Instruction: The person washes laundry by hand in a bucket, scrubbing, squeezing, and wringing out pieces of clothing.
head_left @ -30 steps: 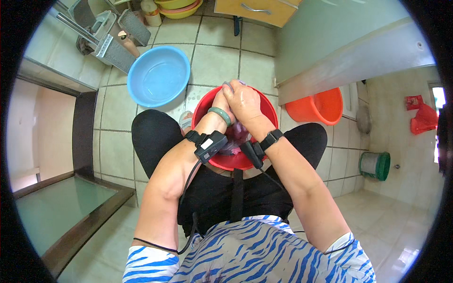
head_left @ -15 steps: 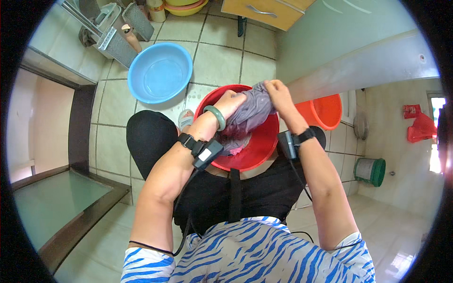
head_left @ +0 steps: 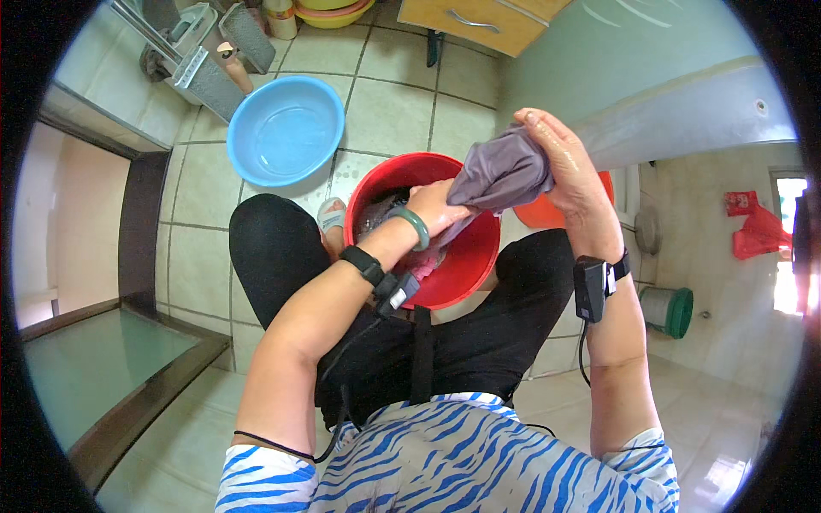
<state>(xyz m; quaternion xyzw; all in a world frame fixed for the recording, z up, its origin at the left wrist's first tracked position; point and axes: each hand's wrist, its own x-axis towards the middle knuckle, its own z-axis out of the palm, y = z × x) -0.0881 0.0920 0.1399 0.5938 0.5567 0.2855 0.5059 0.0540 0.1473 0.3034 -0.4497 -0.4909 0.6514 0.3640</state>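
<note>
A wet grey-purple cloth (head_left: pixel 505 171) is bunched up and lifted over the red bucket (head_left: pixel 475 261) between my knees. My left hand (head_left: pixel 436 209), with a green bangle at its wrist, is closed round the lower end of the cloth. Against the cloth's upper right side, my right hand (head_left: pixel 575 175) curls over it, fingers long and close together; its thumb is hidden. Darker wet fabric lies inside the bucket under my left hand, along with a pink piece (head_left: pixel 423 263).
A blue basin (head_left: pixel 286 128) stands on the tiled floor at the far left. An orange-red bucket (head_left: pixel 540 215) is partly hidden behind my right hand. A green bucket (head_left: pixel 680 313) sits farther right. A wooden cabinet (head_left: pixel 470 21) and a glass panel (head_left: pixel 590 77) stand beyond.
My right hand has moved up and right, turning its palm toward the cloth. The cloth has risen out of the bucket, and my left hand has shifted slightly right and down along it.
</note>
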